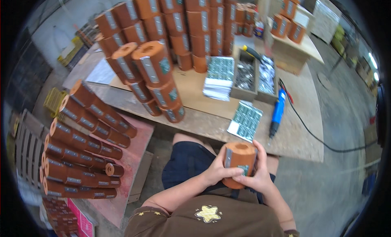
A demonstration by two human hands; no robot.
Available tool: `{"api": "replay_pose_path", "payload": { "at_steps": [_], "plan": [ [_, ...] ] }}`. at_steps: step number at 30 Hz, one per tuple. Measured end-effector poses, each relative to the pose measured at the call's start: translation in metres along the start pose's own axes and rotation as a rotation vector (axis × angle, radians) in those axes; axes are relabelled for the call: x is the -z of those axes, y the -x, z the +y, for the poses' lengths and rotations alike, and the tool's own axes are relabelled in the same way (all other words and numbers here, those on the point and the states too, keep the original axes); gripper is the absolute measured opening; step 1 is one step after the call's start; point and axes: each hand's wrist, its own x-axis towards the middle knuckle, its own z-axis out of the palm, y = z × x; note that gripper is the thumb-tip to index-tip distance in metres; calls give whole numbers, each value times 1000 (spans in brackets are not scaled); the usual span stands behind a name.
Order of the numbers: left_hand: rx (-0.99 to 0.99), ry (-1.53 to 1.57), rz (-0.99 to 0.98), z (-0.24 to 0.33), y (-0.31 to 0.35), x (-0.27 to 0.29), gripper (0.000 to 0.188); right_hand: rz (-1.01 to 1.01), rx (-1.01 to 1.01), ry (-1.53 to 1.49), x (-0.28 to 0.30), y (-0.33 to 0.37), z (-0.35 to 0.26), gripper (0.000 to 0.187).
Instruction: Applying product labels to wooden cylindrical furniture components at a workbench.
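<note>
Above my lap I hold an orange-brown cylinder (pixel 241 149) upright, with a hole in its top. My left hand (pixel 219 170) is wrapped round its left side, by a grey metal strip. Round the right side is my right hand (pixel 261 172), fingers closed on it. Both thumbs press on its front, at a small green label (pixel 244 168). Just beyond the cylinder, a sheet of green labels (pixel 245 120) lies by the near table edge. A thicker stack of label sheets (pixel 219 76) sits farther back.
Tall stacks of similar cylinders (pixel 154 68) stand on the wooden table (pixel 195 122). More lie in rows (pixel 77 178) on a reddish board (pixel 136 149) at left. To the right are a divided box (pixel 246 92) of small metal parts and a blue corded power screwdriver (pixel 279 108).
</note>
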Motion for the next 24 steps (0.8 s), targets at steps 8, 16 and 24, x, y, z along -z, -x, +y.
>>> {"api": "replay_pose_path", "payload": {
  "at_steps": [8,16,24],
  "plan": [
    [-593,-521,110,94,11,18,100,-58,354,83,12,-5,-14,105],
    [-1295,-743,668,281,30,59,76,159,122,-9,30,8,7,82],
    [-1131,-788,1306,252,43,215,72,221,29,-30,38,19,21,67]
  ]
}}
